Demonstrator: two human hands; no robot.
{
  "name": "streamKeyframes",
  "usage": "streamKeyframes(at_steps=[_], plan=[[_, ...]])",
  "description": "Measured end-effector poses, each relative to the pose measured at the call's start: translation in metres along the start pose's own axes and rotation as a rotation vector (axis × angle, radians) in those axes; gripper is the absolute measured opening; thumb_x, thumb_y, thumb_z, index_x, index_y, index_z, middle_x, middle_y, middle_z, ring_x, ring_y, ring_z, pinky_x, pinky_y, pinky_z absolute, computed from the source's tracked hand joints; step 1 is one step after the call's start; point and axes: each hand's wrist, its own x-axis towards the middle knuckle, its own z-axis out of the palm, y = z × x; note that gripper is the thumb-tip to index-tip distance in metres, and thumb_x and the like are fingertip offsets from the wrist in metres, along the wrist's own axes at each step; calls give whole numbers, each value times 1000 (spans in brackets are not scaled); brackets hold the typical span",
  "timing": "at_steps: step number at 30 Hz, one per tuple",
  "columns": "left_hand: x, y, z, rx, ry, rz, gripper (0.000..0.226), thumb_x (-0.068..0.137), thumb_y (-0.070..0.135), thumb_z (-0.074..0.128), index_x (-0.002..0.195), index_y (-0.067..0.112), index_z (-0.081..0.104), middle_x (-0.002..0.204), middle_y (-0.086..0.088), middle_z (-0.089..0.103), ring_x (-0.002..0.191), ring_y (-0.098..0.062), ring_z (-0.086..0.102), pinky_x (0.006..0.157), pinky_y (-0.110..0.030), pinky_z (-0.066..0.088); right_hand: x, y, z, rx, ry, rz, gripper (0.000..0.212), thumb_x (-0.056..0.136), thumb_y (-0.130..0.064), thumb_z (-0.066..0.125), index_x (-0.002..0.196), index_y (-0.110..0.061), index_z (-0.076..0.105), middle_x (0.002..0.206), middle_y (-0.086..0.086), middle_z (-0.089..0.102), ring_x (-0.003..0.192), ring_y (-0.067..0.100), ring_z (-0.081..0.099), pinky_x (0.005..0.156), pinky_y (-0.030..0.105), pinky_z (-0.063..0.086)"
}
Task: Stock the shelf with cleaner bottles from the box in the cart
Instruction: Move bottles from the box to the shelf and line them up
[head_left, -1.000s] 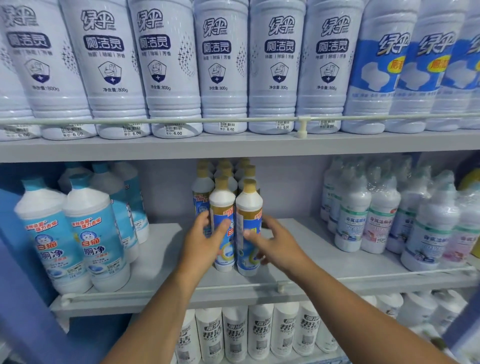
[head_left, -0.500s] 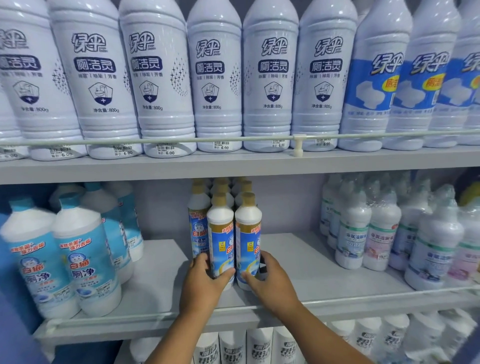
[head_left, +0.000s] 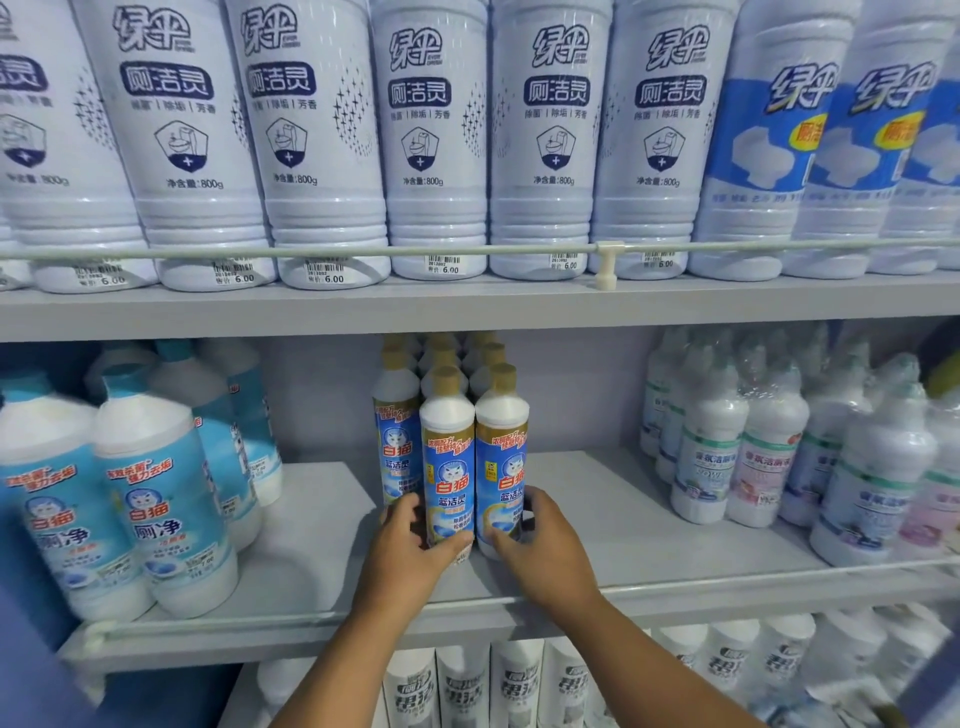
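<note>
Hands: left hand grips left front bottle; right hand grips right front bottle.
Place: 2 bottles upright on middle shelf.
Handling: likely rigid, slick, weighty; hold low.

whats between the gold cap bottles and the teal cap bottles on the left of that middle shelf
Nothing: the head view shows bare shelf board between the gold-capped bottles and the teal-capped bottles.

two hands, two front gold-capped bottles

Both hands grip two front bottles on shelf.
</note>
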Motion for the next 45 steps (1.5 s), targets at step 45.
streamKeyframes(at_steps=[45], plan=[[1, -6, 3, 32, 61, -34, 34, 77, 37, 84, 96, 40, 56, 99, 15, 71, 83, -8, 70, 78, -43, 60, -1, -2, 5, -119, 70, 43, 58, 83, -52, 73, 133, -32, 50, 123, -19, 63, 98, 3, 64, 79, 23, 56]])
